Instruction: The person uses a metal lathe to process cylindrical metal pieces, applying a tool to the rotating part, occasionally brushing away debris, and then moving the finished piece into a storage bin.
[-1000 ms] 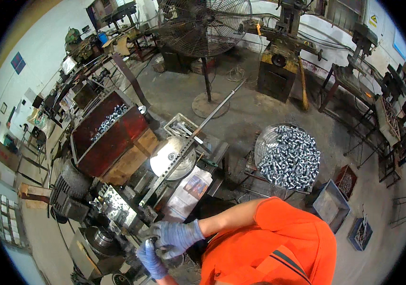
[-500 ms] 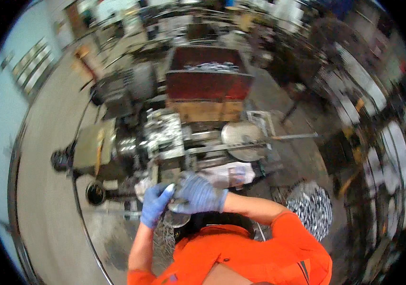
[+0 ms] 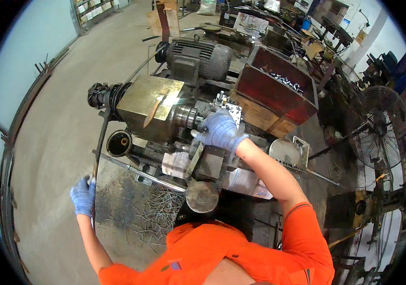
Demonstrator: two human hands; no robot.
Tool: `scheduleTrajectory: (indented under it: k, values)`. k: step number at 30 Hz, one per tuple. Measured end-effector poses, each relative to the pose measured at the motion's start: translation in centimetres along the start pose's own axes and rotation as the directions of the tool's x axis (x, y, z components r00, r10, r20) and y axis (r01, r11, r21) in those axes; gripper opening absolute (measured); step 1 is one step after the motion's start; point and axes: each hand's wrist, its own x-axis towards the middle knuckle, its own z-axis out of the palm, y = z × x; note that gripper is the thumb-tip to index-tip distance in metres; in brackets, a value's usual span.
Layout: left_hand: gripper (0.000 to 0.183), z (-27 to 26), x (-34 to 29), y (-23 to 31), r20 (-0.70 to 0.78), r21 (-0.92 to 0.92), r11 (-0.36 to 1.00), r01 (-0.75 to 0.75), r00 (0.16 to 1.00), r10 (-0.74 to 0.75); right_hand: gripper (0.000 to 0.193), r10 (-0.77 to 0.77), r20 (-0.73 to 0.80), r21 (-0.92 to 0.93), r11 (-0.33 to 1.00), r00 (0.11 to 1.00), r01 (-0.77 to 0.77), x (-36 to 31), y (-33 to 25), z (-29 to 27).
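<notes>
My left hand [image 3: 83, 195], in a blue knit glove, is closed around the lower part of a long dark lever [image 3: 99, 154] on the left of a small lathe [image 3: 136, 111]. In a matching glove, my right hand [image 3: 221, 129] reaches over the lathe to the front of its shiny metal spindle [image 3: 185, 116]. Its thumb and fingers curl towards the spindle's end; whatever lies between them is hidden. Just beyond the right hand sits a tool block [image 3: 234, 111] strewn with bright metal chips. Nearer to me is a round metal disc [image 3: 202, 196].
A red metal bin [image 3: 269, 92] holding small shiny parts rests on a wooden box [image 3: 260, 113] beyond the lathe. An electric motor [image 3: 198, 58] stands behind the spindle housing. Wire-like shavings [image 3: 157, 216] litter the floor. A large fan [image 3: 378, 128] is at the right.
My hands, close together before, are now apart: the left has gone out to the lever, the right forward to the spindle. The head view has turned towards the right.
</notes>
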Motion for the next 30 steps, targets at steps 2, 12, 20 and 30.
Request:
scheduleTrajectory:
  k: [2,12,20,30]
  values:
    - [0.042,3.2,-2.1,-1.5,0.036,-0.083,0.99,0.116,0.993,-0.114,0.051,0.063,0.171,-0.019,0.998,0.983,-0.06,2.0,-0.3,-0.4]
    - [0.047,4.6,-2.1,-1.3,0.095,-0.162,0.967,0.197,0.978,-0.184,0.049,0.08,0.085,0.202,0.975,0.993,-0.096,3.7,0.2,2.7]
    - [0.045,3.8,-2.7,-1.5,0.094,-0.133,0.973,0.187,0.98,-0.176,0.053,0.035,0.195,0.158,0.985,0.98,-0.067,4.3,0.0,2.2]
    - [0.034,3.3,-8.5,-3.7,0.193,-0.052,0.93,0.364,0.917,-0.348,0.056,0.055,0.147,0.172,0.982,0.988,-0.08,4.6,-1.3,1.6]
